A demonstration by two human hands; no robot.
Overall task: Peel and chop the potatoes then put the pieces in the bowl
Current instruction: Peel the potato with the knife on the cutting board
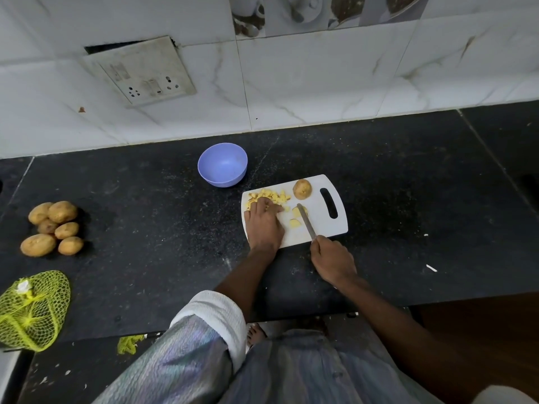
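Left hand (264, 225) laid on chopped pieces (269, 196), fingers together, probably to gather them on the board (320, 225). Right hand (332, 262) clamped round knife (306, 221), ready to cut. Bowl (222, 164) empty, near the board.

The left hand (264, 225) lies palm down, fingers (269, 206) bent and pointing toward twelve o'clock, its forearm running back to seven o'clock into a rolled-up sleeve. The right hand (332, 259) is closed in a fist, knuckles up, its bare forearm trailing off toward four o'clock.
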